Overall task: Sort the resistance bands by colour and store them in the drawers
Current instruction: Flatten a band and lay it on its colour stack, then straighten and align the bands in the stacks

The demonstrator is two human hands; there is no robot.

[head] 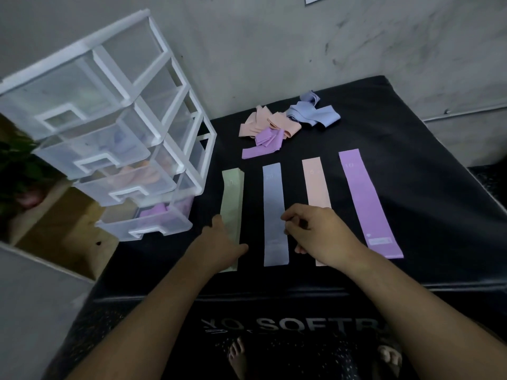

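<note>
Left hand point(219, 242) flat on green band point(231, 193) | right hand point(321, 231) curled over peach band point(315, 185), beside blue band point(273, 193), grip unclear

This looks like a plain room in a home, used as a makeshift work spot. The far wall point(274, 50) is bare grey plaster, scuffed and stained, with a thin pipe point(466, 113) running along it at the right. A household plastic drawer unit point(175, 86) stands on a black padded surface point(411, 187). A leafy plant point(16, 171) sits at the left, and a bare foot point(237, 357) shows on the near floor.
</note>
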